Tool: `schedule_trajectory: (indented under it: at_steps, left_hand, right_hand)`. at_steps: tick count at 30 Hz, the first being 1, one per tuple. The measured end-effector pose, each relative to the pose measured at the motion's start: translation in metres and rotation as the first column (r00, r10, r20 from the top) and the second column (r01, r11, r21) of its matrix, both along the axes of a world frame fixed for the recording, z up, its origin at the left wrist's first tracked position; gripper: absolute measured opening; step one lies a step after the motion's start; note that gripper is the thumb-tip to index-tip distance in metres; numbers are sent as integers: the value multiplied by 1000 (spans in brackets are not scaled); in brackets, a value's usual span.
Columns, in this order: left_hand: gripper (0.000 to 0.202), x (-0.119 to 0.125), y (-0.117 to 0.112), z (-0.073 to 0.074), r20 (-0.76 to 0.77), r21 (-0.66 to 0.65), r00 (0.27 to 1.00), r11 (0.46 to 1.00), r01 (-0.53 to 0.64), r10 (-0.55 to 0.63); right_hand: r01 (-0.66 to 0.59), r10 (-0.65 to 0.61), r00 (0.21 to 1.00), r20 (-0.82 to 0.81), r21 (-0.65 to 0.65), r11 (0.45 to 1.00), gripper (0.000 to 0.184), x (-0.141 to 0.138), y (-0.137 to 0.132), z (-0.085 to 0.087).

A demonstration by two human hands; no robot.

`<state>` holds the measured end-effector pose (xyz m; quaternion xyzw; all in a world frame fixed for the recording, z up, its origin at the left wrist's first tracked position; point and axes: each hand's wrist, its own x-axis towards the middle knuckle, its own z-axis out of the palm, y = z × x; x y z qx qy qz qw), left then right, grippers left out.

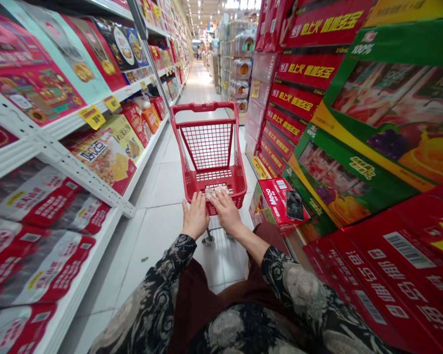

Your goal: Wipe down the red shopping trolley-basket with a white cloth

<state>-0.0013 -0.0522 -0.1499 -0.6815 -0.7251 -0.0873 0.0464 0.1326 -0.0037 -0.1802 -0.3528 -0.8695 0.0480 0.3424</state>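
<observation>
Okay, left hand point(195, 215) and right hand point(226, 211) side by side, fingers curled over near rim of red cart point(208, 140), mid-aisle between shelves point(77, 177) and stacked cartons point(354, 172).

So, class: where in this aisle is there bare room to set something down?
Bare: the floor between the shelves and the cart, and most of the cart's bottom beyond the left hand and right hand. Crowded: the shelves and the stacked cartons opposite; a phone lies on the nearest red box.

Red cart point(210, 147), dark floral-patterned sleeves point(158, 290)
</observation>
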Motion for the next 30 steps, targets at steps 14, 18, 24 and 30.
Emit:
schedule_trajectory:
  at_steps: [14, 18, 24, 30]
  left_hand:
    - [52, -20, -6, 2, -17, 33, 1000, 999, -3, 3]
    - [55, -12, -4, -1, -12, 46, 1000, 999, 17, -16]
    - [62, 5, 5, -3, 19, 42, 1000, 999, -12, 11]
    - [63, -3, 5, -4, 48, 50, 998, 998, -37, 34]
  right_hand:
    - [133, -131, 987, -91, 19, 991, 46, 46, 29, -9]
    - [174, -176, 982, -67, -35, 984, 49, 50, 36, -1]
    - [154, -154, 988, 0, -51, 987, 49, 18, 18, 3]
    - [94, -92, 995, 26, -82, 992, 45, 14, 18, 4]
